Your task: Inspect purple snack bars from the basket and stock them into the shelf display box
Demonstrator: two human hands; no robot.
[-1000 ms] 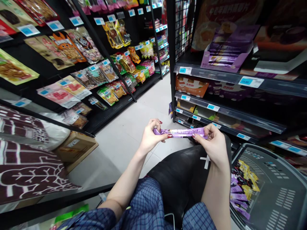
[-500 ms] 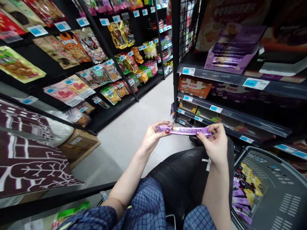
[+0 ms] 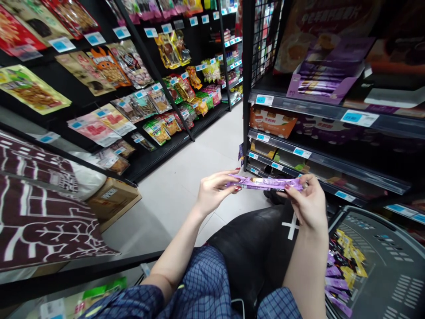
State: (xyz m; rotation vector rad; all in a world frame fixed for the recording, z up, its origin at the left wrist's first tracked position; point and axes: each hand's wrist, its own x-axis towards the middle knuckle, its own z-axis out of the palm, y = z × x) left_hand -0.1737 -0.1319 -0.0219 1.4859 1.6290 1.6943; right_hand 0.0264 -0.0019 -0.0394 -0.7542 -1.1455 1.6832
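A slim purple snack packet (image 3: 268, 183) is stretched level between my two hands above my knees. My left hand (image 3: 217, 188) pinches its left end between thumb and fingers. At the other end, my right hand (image 3: 308, 199) grips it with the thumb on the near side and the fingers behind. To the right of my leg sits a grey shopping basket (image 3: 385, 257). Inside it lie several yellow packets (image 3: 353, 254) and several purple packets (image 3: 337, 283), heaped on its left side.
Shelves on the right hold an open purple display box (image 3: 325, 84) and an orange carton (image 3: 272, 119). Bagged snacks (image 3: 159, 131) hang along the left rack. A cardboard box (image 3: 113, 199) stands on the floor (image 3: 186, 164) by a brown patterned cloth (image 3: 43, 212).
The packet and both hands have shifted slightly right and down in view. My left fingers have changed position on the packet's end. The camera view has turned a little.
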